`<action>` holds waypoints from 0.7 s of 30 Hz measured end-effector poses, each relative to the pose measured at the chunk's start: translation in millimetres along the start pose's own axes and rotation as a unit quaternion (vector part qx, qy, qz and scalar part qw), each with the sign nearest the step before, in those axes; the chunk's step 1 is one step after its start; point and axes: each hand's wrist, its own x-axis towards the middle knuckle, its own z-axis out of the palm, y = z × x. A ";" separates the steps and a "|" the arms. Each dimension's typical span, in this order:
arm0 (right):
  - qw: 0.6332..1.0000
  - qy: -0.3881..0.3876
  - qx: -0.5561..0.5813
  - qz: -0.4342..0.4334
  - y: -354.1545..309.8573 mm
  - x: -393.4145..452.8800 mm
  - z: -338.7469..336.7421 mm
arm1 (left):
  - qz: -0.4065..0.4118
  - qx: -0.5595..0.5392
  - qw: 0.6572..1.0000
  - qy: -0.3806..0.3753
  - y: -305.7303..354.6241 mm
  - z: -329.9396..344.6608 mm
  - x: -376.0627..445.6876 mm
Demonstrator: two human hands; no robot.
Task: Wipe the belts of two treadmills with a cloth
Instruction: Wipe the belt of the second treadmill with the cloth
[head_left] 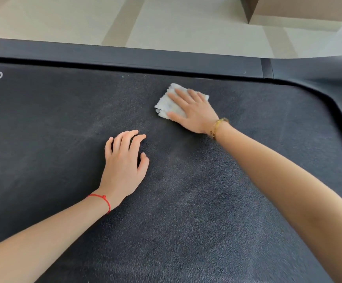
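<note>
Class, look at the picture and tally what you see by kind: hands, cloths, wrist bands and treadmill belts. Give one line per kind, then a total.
Hands: 2, the left hand and the right hand
Cloths: 1, the white cloth
Wrist bands: 2, the red string and the gold bracelet
Treadmill belts: 1, the belt
Total: 6

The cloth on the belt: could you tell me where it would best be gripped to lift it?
Probably the cloth's bare left edge, approached from the left: it lies flat on the belt, and the right hand covers its right part.
</note>
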 end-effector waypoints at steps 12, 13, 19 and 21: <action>0.984 -0.005 0.035 0.177 61.6 -45.2 -11.3 | -0.005 0.005 1.000 0.012 4.0 -1.6 0.0; 0.989 0.005 0.013 0.145 46.5 -54.7 -8.1 | -0.006 0.006 1.000 0.012 4.0 -1.6 0.0; 1.000 -0.017 0.012 0.003 -6.0 -117.8 2.0 | -0.003 0.006 1.000 0.008 2.1 -2.1 -0.1; 1.000 -0.017 0.015 0.007 4.7 -117.6 -0.5 | -0.003 0.005 1.000 0.008 1.6 -1.8 -0.5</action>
